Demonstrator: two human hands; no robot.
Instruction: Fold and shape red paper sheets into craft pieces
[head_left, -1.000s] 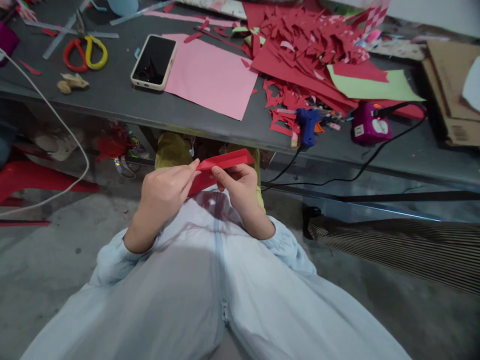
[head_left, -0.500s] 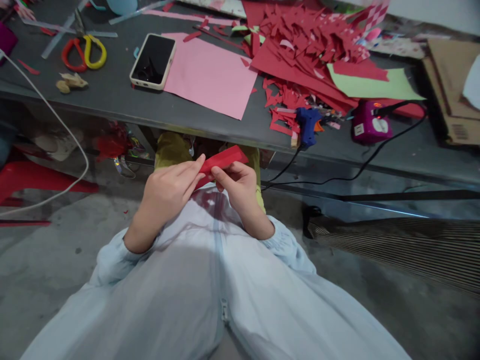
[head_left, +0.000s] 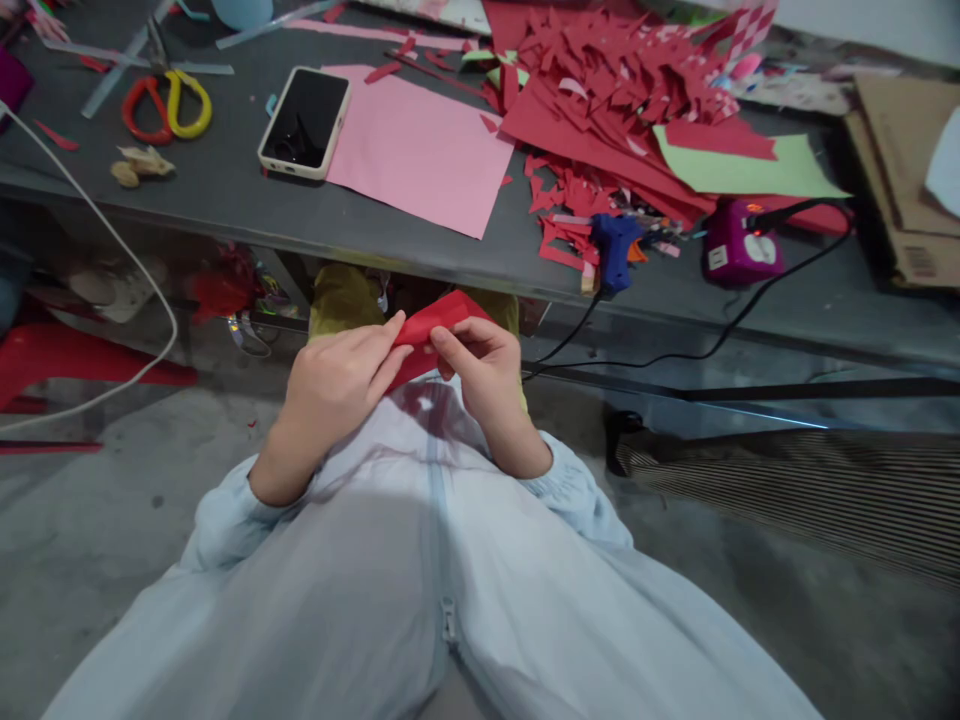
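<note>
A folded piece of red paper (head_left: pixel 429 318) is held between my two hands, just in front of the table edge and above my lap. My left hand (head_left: pixel 337 372) grips its left end, fingers laid along the top of it. My right hand (head_left: pixel 484 370) pinches the right side between thumb and fingers. The fold stands partly raised, and a lower flap shows between the hands. My fingers hide both ends of the paper.
On the dark table (head_left: pixel 225 215) lie a phone (head_left: pixel 306 122), a pink sheet (head_left: pixel 427 150), scissors (head_left: pixel 166 105) and a heap of red paper cuttings (head_left: pixel 622 80). A blue glue gun (head_left: pixel 616 250) rests near the edge, its black cord hanging below. A purple socket block (head_left: pixel 742 248) stands right of it.
My right hand has shifted slightly right and down. The red paper's right end has turned, and more of its lower flap shows between the hands. The table items stay in place.
</note>
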